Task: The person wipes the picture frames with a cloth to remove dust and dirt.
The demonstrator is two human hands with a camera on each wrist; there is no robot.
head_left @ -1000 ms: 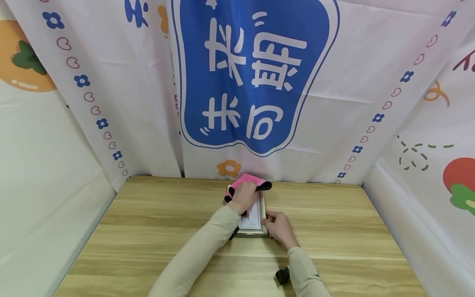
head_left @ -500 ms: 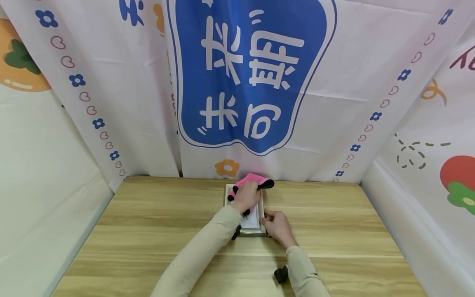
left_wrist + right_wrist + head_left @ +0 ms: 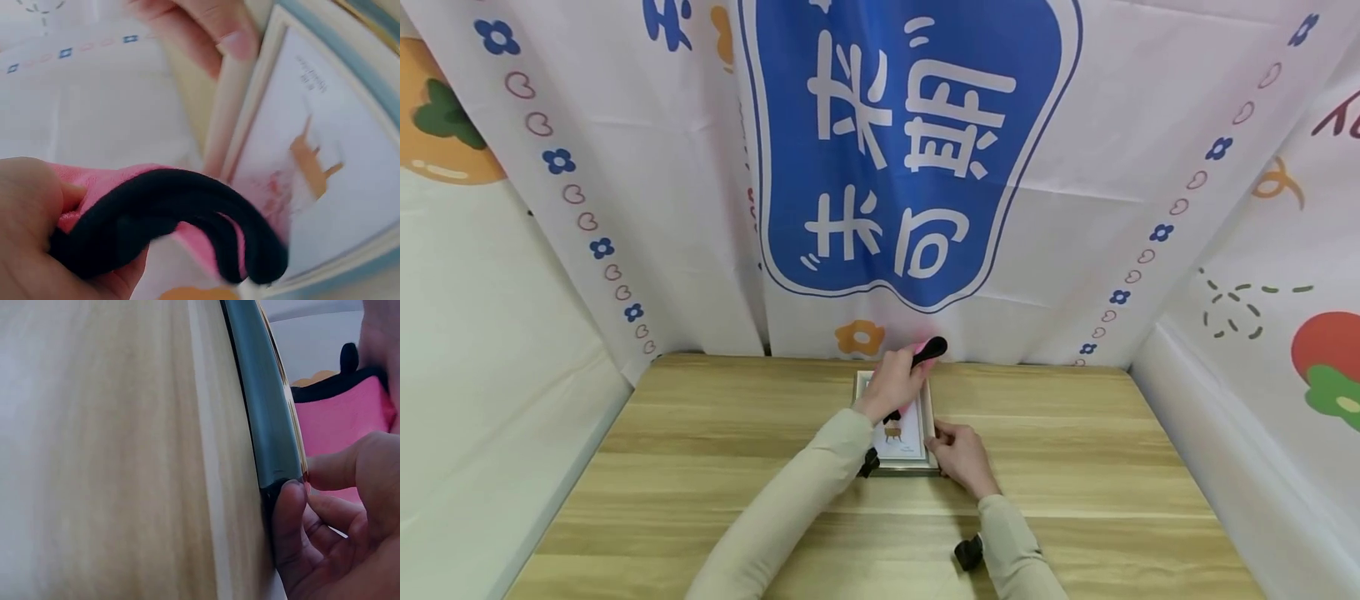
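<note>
A picture frame (image 3: 910, 462) with a pale border lies on the wooden table near its back edge. Behind its glass, a print (image 3: 311, 165) shows a brown, legged shape and small lettering. My left hand (image 3: 891, 385) grips a folded pink cloth (image 3: 337, 419) with black edging over the upper part of the frame. In the left wrist view, the cloth's black edge (image 3: 169, 200) curls out from the fingers. At the frame's lower right side, my right hand (image 3: 964, 457) holds the edge between thumb and fingers. The right wrist view shows the frame's blue-grey side (image 3: 265, 394) between them.
The wooden table (image 3: 737, 433) ends at a white printed curtain (image 3: 1037, 250) just behind the frame. White printed panels (image 3: 1262, 417) close off both sides. A black wrist device (image 3: 968, 553) sits by the right sleeve.
My left hand has shifted slightly up and left with the cloth, whose pink side now shows less in the head view. More of the print is visible. My right hand keeps its hold.
</note>
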